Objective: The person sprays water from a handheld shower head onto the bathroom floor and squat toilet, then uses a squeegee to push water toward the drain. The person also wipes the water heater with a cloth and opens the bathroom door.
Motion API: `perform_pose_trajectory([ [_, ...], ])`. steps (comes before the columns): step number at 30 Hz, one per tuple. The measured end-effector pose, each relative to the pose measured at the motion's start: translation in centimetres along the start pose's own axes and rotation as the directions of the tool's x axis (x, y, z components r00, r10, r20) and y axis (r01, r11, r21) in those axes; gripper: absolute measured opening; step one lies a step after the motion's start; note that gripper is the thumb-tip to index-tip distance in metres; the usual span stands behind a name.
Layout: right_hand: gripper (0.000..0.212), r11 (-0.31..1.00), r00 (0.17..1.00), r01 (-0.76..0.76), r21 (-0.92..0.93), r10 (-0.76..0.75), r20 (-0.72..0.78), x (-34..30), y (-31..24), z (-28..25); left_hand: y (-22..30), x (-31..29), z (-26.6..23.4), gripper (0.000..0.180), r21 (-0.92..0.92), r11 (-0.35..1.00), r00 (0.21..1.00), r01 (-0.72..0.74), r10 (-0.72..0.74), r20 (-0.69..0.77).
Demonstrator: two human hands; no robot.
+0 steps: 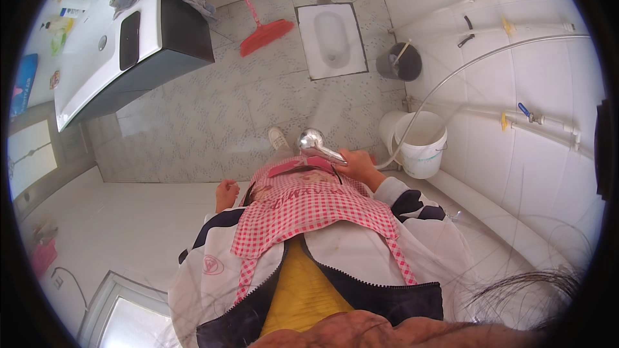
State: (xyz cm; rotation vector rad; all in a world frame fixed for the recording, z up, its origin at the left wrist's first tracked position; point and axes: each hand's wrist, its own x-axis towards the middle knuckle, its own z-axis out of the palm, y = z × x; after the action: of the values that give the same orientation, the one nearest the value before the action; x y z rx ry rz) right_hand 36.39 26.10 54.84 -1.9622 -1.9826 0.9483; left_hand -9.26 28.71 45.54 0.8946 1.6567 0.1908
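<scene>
My right hand (358, 166) is closed around the handle of a silver shower head (312, 142), in front of my apron. Faint pale streaks reach from the head over the tiled floor (193, 116), toward the squat toilet (333, 40). A long grey shower hose (474, 63) arcs from the right wall down past the buckets to my right hand. Beside my left hip hangs my left hand (226, 194), fingers loosely bent and holding nothing I can see. The pink checked apron (316, 209) covers my front, and one pale shoe (278, 137) shows beyond it.
A red broom (266, 37) stands on the floor left of the toilet. To the right are a dark bucket (406, 67) with a stick in it and a white bucket (422, 161). The washbasin cabinet (174, 45) juts out at left; pipes with a blue-handled valve (525, 111) line the right wall.
</scene>
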Motion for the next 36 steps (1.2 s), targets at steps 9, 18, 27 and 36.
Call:
perform_pose_trajectory([
  [9, 0.032, 0.951, 0.954, -0.286, -0.112, 0.294, 0.055, -1.7, 2.4, -0.3, 1.5, 1.6, -0.9, 0.019, 0.020, 0.999, 0.997, -0.039, 0.038, 0.064],
  [18, 0.027, 0.966, 0.986, -0.169, -0.195, 0.166, -0.034, -1.1, 2.2, -1.4, 2.0, 2.0, -1.2, 0.019, 0.034, 0.998, 0.996, -0.057, 0.055, 0.065],
  [27, 0.026, 0.984, 0.977, 0.149, -0.096, -0.162, -0.140, 6.4, -2.0, -2.5, 1.1, 2.3, -1.4, 0.020, -0.005, 0.995, 0.994, -0.102, 0.102, 0.045],
  [36, 0.028, 0.969, 0.968, 0.245, 0.035, -0.243, -0.067, 9.8, -5.8, -4.0, -1.3, 2.7, 0.2, 0.023, 0.051, 0.983, 0.984, -0.175, 0.176, -0.032],
])
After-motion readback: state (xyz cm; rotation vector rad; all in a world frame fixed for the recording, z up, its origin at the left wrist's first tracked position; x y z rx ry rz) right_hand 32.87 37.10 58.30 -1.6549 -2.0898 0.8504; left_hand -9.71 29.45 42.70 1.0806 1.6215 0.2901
